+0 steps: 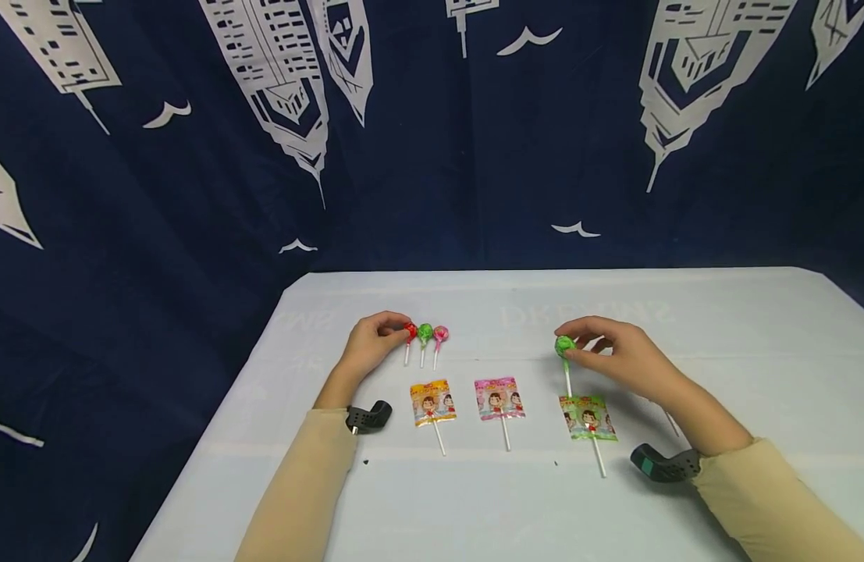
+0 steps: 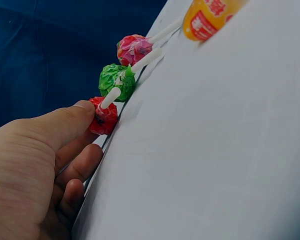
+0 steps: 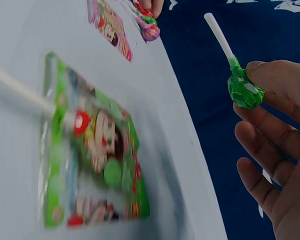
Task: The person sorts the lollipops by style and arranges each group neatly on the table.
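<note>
Thumb and fingers of my left hand pinch a red-wrapped lollipop at the left end of a short row. Beside it lie a green lollipop and a pink lollipop, sticks toward me. My right hand pinches another green lollipop by its wrapped head, its white stick left free. In the head view that stick points down toward a flat green lollipop packet. The right wrist view shows the other fingers loosely bent below the candy.
A flat orange lollipop packet and a pink one lie on the white table, left of the green packet. A thin white stick shows beside my right forearm. Behind the table hangs a dark blue curtain with white prints.
</note>
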A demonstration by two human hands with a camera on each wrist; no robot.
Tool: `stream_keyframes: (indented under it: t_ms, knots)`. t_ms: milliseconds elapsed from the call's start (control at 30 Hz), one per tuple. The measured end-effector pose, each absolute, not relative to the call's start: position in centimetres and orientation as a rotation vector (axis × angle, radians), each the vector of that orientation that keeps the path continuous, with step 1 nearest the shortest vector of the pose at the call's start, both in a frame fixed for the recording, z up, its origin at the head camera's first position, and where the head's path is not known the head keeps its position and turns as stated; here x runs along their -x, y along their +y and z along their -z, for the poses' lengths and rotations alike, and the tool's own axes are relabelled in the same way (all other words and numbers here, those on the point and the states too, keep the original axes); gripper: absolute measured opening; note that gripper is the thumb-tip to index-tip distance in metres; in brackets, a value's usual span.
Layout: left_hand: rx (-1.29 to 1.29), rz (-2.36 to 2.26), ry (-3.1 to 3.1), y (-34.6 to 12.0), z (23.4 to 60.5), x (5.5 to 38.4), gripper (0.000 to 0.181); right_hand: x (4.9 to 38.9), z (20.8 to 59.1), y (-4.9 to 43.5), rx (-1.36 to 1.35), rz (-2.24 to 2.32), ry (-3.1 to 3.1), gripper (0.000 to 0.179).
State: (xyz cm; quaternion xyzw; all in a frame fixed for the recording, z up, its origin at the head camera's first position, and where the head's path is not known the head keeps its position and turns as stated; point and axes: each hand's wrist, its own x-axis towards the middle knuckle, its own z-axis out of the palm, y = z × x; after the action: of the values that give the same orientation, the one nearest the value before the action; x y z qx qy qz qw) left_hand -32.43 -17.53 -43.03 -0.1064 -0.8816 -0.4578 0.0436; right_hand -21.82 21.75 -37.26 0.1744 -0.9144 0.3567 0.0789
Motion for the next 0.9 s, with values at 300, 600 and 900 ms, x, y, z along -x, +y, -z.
stream_keyframes:
  t_ms: [300, 600, 900]
  knots:
    - [0.295, 1.382, -2.707, -17.5, 43.1, 32.3, 0.023, 24.2, 37.1, 18.4, -0.543, -1.214, -2.729, 0.026]
    - [0.314, 1.373, -2.712, -17.4, 43.1, 32.6, 0.023, 26.3, 36.9, 14.8, -0.547, -1.282, -2.74, 0.028]
    - [0.308, 1.391, -2.71, -17.5, 43.0, 32.4, 0.023, 28.3, 36.9, 12.1, -0.557, -1.274, -2.773, 0.031]
